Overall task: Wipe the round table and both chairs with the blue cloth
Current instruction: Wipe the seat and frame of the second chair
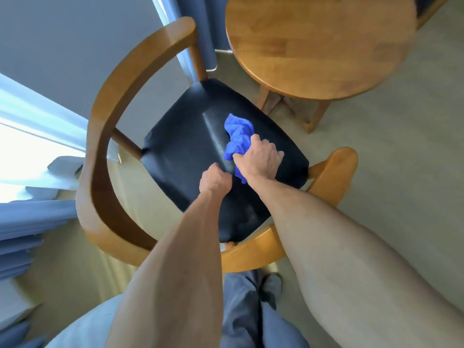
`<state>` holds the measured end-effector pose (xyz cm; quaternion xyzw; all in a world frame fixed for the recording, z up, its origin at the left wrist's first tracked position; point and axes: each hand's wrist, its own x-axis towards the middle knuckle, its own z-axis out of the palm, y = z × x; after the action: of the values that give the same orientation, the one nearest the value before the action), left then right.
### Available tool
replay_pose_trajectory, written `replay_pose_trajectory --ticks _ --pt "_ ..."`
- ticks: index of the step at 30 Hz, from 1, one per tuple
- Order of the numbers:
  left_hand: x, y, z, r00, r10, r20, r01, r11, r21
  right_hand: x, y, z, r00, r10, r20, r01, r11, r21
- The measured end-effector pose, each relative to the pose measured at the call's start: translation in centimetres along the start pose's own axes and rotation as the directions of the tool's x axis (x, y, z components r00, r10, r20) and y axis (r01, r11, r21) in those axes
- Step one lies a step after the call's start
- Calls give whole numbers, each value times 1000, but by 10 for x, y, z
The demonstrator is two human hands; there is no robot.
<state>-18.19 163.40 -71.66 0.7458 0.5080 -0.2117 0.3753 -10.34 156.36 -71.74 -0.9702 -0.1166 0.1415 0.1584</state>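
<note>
The round table (321,43) stood behind the chair (140,79), w/ nothing on it. Right hand (261,156) squeezed the blue cloth (237,136) on the chair's seat. Left hand (214,180) was a fist, holding nothing. The bunched cloth could miss the seat's corners.

Your count: four kinds of thing

You have one chair (190,146) at centre, one round bench (319,43) at 1 o'clock, one blue cloth (237,139), and two hands.
</note>
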Motion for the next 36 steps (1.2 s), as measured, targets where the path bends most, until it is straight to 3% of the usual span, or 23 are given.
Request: replay_pose_trajectory --ticks 5,9,13,15,17,19,21,26,30,34,36 --pt "-43 30 11 993 116 7 -116 978 173 -6 33 -60 956 145 -255 -103 980 171" --pt "-69 79 33 971 231 57 -238 944 228 -13 82 -110 859 313 -405 -231 943 239" --pt "-96 123 73 958 248 141 -275 937 217 -11 125 -139 729 528 -435 -313 823 474" --pt "-102 130 95 951 239 194 -258 963 81 -16 144 -138 664 662 -348 -401 708 582" --pt "-103 129 107 957 220 191 -217 976 -33 -26 159 -126 622 773 -125 -517 525 676" --pt "-100 125 113 961 220 169 -205 973 -104 -36 167 -110 623 777 89 -544 349 763" --pt "-96 122 119 958 229 173 -209 970 -125 -41 175 -102 638 754 155 -491 244 836" --pt "-80 122 123 958 211 195 -199 977 -80 -39 178 -100 689 706 165 -450 238 861" --pt "-72 118 112 922 266 281 -274 962 -10 -35 170 -103 624 750 220 -477 144 867" --pt "-68 119 109 890 326 318 -352 936 25 -37 175 -99 596 712 372 -487 -47 872" --pt "-66 115 111 882 326 341 -332 942 -42 -37 178 -95 599 711 368 -496 -31 868"
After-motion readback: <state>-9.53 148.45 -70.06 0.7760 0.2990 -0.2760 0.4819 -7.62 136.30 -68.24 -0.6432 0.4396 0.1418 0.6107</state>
